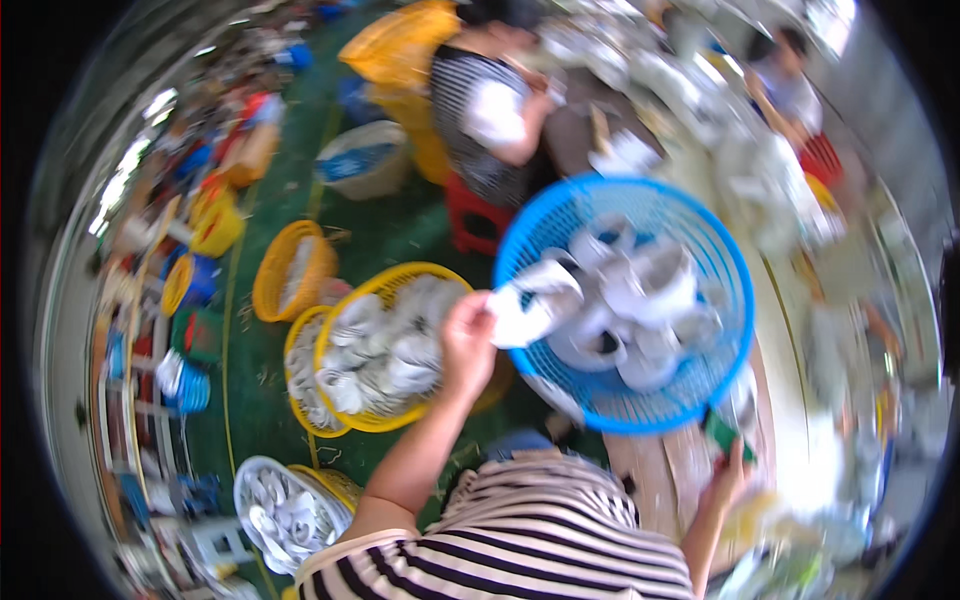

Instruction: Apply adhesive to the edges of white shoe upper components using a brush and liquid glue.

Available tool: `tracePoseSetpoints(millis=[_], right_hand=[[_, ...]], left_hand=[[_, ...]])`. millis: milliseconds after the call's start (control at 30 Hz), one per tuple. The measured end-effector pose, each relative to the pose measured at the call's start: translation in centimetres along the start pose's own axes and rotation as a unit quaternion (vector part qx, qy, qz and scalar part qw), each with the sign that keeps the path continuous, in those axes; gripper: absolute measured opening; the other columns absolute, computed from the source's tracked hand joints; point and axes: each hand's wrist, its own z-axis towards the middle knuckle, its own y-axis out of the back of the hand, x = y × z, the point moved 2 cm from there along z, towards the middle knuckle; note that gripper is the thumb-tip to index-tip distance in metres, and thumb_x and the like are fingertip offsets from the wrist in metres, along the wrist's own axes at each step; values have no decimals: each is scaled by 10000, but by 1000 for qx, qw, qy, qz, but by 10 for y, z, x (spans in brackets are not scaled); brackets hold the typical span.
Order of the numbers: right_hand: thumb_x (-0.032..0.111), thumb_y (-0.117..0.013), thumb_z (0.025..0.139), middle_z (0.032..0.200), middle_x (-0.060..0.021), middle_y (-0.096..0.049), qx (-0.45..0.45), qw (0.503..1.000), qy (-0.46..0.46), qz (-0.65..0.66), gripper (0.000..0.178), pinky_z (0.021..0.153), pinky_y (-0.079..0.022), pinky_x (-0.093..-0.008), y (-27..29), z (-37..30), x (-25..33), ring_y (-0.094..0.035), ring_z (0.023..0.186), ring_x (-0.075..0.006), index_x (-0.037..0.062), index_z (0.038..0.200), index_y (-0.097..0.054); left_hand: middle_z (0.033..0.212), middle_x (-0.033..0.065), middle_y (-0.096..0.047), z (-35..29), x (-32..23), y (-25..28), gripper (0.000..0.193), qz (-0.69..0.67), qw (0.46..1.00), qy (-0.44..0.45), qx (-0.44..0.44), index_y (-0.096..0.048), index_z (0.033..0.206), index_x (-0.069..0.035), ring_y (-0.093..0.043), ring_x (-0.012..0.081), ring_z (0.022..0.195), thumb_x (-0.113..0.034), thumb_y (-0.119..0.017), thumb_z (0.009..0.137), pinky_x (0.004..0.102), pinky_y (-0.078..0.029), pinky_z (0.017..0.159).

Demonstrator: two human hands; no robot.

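My left hand (468, 345) pinches a white shoe upper (525, 318) by its edge, over the left rim of a round blue plastic basket (735, 260). Inside that basket lie several more white shoe uppers (650, 285), heaped loosely. Low on the right, my right hand (730, 478) is closed on a small green object (722, 434) whose kind I cannot make out. This hand is beside the basket's lower right rim, above a brown work surface (670, 470).
Yellow baskets (320, 385) full of white pieces stand on the green floor to the left, with a white basket (240, 500) nearer me. One person (485, 110) sits on a red stool (470, 215) ahead; another person (790, 95) sits far right.
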Motion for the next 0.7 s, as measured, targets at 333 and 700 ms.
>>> tracePoseSetpoints(millis=[333,700], right_hand=[[128,-608,890,683,-31,-596,-10,999,30,19,118,463,-425,-212,42,-26,17,-529,530,-87,14,858,-613],[139,-617,885,677,-29,-589,-59,998,35,13,126,470,-424,-211,63,-39,16,-529,537,-88,18,854,-605]], left_hand=[[937,55,-632,22,-4,-28,195,100,995,14,15,-593,1038,21,-596,105,848,-19,-624,850,241,-477,793],[860,62,-630,91,40,-53,190,257,958,-119,39,-615,1017,0,-589,99,681,-25,-622,828,238,-496,630]])
